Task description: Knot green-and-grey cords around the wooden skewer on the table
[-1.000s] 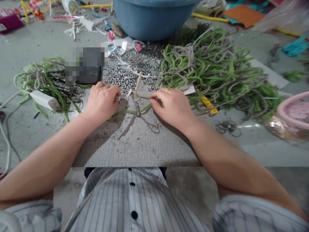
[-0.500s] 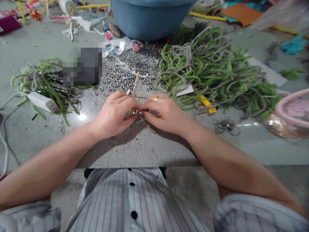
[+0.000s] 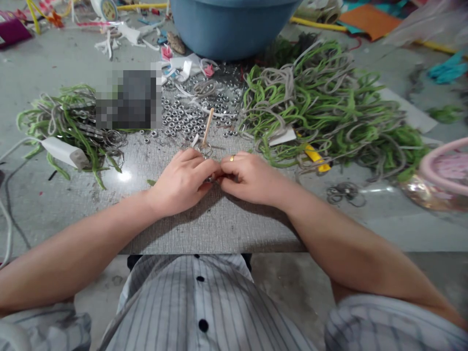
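Observation:
My left hand (image 3: 185, 179) and my right hand (image 3: 252, 176) meet at the fingertips just above the table's front part. Between thumb and forefinger the left hand pinches a small shiny metal bead (image 3: 209, 179), mostly covered by the fingers. The right hand, with a gold ring on one finger, is also closed in a pinch; what lies in it is hidden. A short green cord end (image 3: 150, 182) pokes out beside the left hand. Just beyond the fingers a thin wooden stick (image 3: 208, 126) stands tilted near a wire ring (image 3: 206, 148).
Loose metal beads (image 3: 179, 119) lie spread beyond the hands. A big tangle of green and grey cords (image 3: 314, 107) lies to the right, a smaller cord bundle (image 3: 54, 114) to the left. A blue basin (image 3: 234, 29) stands behind. Dark rings (image 3: 345, 193) lie at right.
Both hands have shifted slightly towards me and to the right, still together. The bead is more covered now, and a green cord end has come into view beside the left hand.

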`<action>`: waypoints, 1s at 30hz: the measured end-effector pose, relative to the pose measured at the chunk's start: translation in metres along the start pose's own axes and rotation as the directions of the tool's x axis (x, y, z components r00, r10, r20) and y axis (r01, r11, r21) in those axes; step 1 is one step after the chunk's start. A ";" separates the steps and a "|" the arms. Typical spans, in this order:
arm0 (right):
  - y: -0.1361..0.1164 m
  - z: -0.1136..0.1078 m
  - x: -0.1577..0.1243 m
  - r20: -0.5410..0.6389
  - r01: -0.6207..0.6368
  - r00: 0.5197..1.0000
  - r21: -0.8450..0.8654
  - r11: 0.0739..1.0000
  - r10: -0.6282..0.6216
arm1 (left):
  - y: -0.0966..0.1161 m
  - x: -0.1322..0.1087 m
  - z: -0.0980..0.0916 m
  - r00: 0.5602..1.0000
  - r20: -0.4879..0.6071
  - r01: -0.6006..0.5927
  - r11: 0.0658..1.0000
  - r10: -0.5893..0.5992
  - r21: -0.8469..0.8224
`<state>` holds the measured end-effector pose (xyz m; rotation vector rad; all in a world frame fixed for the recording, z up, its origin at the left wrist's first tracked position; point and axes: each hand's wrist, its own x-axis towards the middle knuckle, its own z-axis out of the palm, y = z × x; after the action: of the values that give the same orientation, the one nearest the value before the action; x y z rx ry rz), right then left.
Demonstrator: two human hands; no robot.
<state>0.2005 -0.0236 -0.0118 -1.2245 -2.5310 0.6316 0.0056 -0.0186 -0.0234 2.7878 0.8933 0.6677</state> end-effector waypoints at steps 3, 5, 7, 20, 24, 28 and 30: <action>0.001 0.001 0.000 0.032 -0.002 0.999 0.000 1.000 0.002 | 0.000 -0.001 0.002 1.000 0.015 -0.002 1.000 0.002 0.031; 0.002 0.001 0.000 0.050 0.002 0.999 -0.004 1.000 -0.002 | 0.001 -0.001 0.003 1.000 0.014 -0.009 0.999 0.008 0.048; 0.002 0.002 0.001 0.061 0.009 0.998 -0.007 1.000 -0.009 | 0.001 -0.002 0.003 1.000 0.021 -0.010 0.998 0.008 0.060; 0.003 0.002 0.001 0.062 0.025 0.998 -0.037 0.999 -0.022 | 0.000 -0.002 0.002 0.999 0.035 -0.035 0.994 0.031 0.105; 0.004 -0.001 0.000 -0.032 -0.011 0.999 -0.036 0.999 0.009 | 0.001 -0.001 -0.002 0.998 0.046 -0.036 0.996 0.032 0.083; 0.009 -0.011 -0.002 -0.216 -0.117 0.969 0.033 0.993 0.122 | -0.001 0.000 -0.008 1.000 -0.010 0.008 0.999 -0.007 0.042; 0.015 -0.017 -0.002 -0.277 -0.168 0.946 0.032 0.985 0.171 | -0.005 0.000 -0.010 0.996 -0.079 0.053 0.998 -0.050 0.034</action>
<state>0.2185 -0.0125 -0.0047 -1.4291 -2.2072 0.4665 -0.0010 -0.0148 -0.0157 2.7767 0.9977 0.7647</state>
